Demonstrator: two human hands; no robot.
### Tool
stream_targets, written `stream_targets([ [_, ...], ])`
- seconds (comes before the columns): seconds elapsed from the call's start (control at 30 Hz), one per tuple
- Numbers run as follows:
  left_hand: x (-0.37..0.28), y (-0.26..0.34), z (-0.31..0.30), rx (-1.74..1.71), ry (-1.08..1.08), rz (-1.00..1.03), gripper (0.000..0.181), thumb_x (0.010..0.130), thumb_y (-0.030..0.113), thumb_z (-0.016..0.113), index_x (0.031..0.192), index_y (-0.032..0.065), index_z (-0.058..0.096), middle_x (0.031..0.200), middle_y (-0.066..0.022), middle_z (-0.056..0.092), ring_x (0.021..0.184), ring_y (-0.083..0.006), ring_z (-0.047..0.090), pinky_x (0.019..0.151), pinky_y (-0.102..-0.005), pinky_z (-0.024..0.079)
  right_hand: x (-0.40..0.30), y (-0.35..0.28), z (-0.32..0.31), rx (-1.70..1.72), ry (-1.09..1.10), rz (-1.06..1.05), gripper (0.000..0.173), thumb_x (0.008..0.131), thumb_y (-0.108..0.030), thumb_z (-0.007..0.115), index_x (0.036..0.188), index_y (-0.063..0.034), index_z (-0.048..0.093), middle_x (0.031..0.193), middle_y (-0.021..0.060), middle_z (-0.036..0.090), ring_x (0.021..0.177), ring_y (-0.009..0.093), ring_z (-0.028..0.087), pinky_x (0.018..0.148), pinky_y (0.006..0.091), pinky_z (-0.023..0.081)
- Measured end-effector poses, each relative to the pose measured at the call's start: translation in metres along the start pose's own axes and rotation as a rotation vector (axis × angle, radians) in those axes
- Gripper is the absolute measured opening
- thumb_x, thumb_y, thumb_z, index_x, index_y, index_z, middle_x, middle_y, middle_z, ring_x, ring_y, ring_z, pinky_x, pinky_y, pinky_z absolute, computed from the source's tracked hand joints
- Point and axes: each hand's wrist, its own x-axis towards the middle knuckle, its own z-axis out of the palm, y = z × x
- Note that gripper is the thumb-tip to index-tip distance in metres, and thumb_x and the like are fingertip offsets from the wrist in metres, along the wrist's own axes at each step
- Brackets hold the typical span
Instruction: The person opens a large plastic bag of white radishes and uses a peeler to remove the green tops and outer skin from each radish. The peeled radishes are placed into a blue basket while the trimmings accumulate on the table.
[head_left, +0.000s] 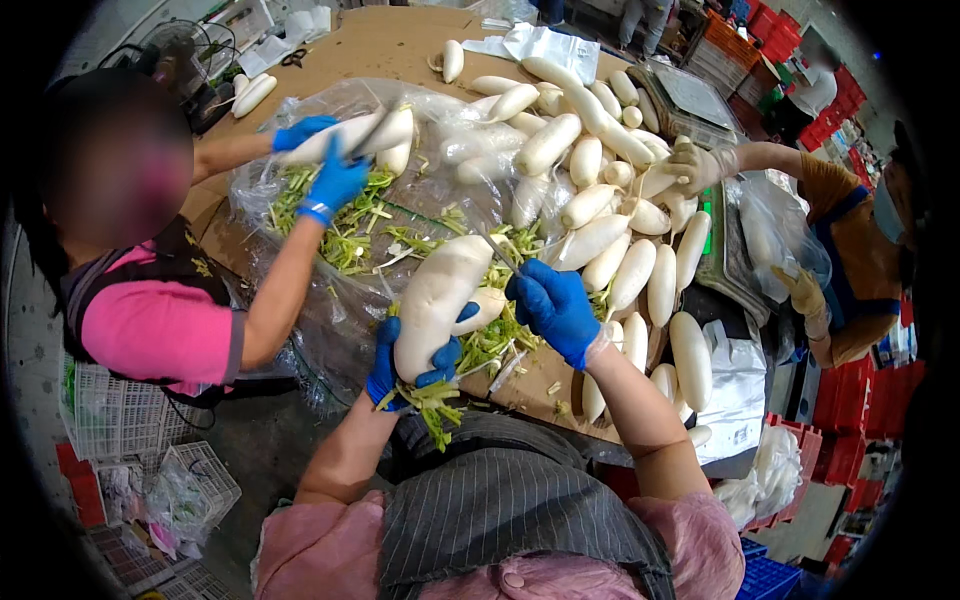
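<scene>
A large white daikon radish (441, 300) rests in my left hand (442, 361), which wears a blue glove; its trimmed green leaf stubs (429, 405) point toward me. My right hand (553, 306), gloved in blue too, grips a knife (498, 249) whose blade meets or overlaps the radish's far end; I cannot tell if it cuts in. Behind the held radish lies a smaller daikon (484, 309), partly hidden. Cut green leaf trimmings (491, 341) are scattered beneath and around my hands.
A heap of daikons (592, 202) spreads over the cardboard-covered table (390, 37), partly on clear plastic sheeting (330, 300). To the left, a co-worker's gloved hand (335, 180) works a knife at another radish. A second person's gloved hand (694, 166) reaches in beside a weighing scale (731, 262).
</scene>
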Motion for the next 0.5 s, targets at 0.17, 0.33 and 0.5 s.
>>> stream_targets([
  [0.17,-0.007,-0.006,0.009,-0.352,-0.238,-0.17,0.1,0.077,0.055,0.066,0.146,0.0046,0.013,0.084,-0.0162,0.058,0.044,-0.0173,0.048,0.042,-0.0274,0.042,-0.001,0.035,0.007,0.002,0.066,0.077,0.032,0.095,-0.03,0.05,0.087,0.0002,0.057,0.06,0.0071,0.054,0.052,0.012,0.051,0.051,0.0272,0.042],
  [0.33,-0.004,0.014,0.032,-0.251,-0.138,-0.106,0.084,0.087,0.05,0.052,0.145,0.0013,0.016,0.1,-0.0187,0.055,0.06,-0.0207,0.056,0.044,-0.0309,0.045,-0.02,0.046,-0.006,0.099,0.12,0.327,0.038,0.088,-0.03,0.063,0.115,-0.0039,0.058,0.088,0.0051,0.063,0.055,0.007,0.051,0.046,0.0214,0.042],
  [0.5,0.013,-0.001,0.046,0.584,0.127,-0.001,0.058,0.095,0.036,0.045,0.14,0.0032,0.031,0.135,-0.0131,0.044,0.111,-0.0233,0.049,0.085,-0.0369,0.045,-0.012,0.023,-0.017,0.321,-0.004,0.04,0.055,0.077,-0.015,0.075,0.125,-0.0045,0.053,0.111,0.0048,0.06,0.072,0.008,0.056,0.057,0.0202,0.046],
])
